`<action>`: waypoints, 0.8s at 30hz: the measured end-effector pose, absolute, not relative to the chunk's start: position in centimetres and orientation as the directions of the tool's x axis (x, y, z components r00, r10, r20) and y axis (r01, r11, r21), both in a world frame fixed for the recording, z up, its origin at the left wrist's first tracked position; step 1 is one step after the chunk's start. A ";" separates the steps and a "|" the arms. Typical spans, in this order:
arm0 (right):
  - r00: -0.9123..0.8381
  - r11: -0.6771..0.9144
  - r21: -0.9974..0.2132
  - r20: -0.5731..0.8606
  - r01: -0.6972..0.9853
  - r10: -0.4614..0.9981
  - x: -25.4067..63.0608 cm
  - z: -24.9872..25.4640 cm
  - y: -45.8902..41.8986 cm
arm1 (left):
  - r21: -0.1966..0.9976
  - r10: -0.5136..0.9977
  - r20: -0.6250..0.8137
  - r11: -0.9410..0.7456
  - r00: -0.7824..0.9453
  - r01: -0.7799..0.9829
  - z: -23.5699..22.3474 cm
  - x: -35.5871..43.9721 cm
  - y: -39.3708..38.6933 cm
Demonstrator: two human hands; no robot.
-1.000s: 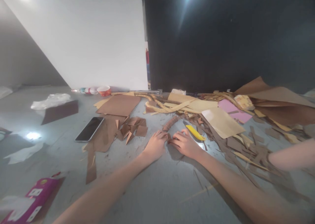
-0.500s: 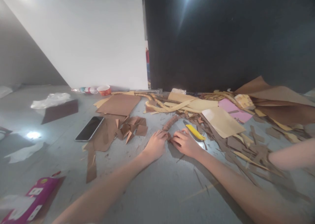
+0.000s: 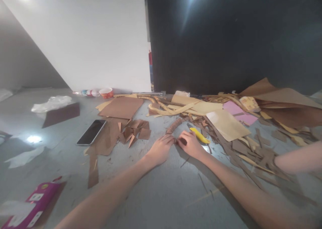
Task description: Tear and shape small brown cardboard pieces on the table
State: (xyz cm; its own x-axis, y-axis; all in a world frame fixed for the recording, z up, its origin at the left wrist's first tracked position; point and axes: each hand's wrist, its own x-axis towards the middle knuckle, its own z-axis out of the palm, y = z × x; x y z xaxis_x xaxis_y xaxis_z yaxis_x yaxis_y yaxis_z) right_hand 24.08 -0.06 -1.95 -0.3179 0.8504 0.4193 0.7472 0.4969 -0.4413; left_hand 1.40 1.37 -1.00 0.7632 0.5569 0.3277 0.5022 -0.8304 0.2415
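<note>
Head view: Left of a yellow tool (image 3: pixel 200 136), a ridged brown roll (image 3: pixel 174 125) lay on the gray table (image 3: pixel 153 195), its near end grasped under the fingers of the left hand (image 3: pixel 159 150). Just beside the tool, the right hand (image 3: pixel 193 146) curled its fingertips toward that end; whether they gripped it could not be told. Slack fingers might have let the roll loosen; a sideways knuckle might have knocked the tool.
</note>
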 end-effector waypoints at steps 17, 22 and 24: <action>-0.388 0.545 -0.348 0.428 0.763 0.816 24.8 -1.1 -1.1 | 0.272 0.593 0.298 -0.804 0.748 0.529 -1.2 1.4 1.4; -0.458 0.591 -0.188 0.466 0.785 0.757 24.7 -0.7 -1.5 | 0.267 0.600 0.288 -0.799 0.746 0.539 -1.4 1.4 1.4; -0.452 0.592 -0.199 0.475 0.781 0.755 24.7 -0.8 -1.5 | 0.281 0.606 0.283 -0.793 0.743 0.540 -1.3 1.4 1.5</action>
State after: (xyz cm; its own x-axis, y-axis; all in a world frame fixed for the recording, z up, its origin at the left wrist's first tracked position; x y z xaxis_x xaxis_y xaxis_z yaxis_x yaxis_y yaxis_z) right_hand 24.68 -1.46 -0.81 -0.4518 0.7552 0.4749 0.7809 0.5922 -0.1988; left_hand 1.44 1.50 -1.32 0.7430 0.6064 0.2834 0.5403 -0.7932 0.2809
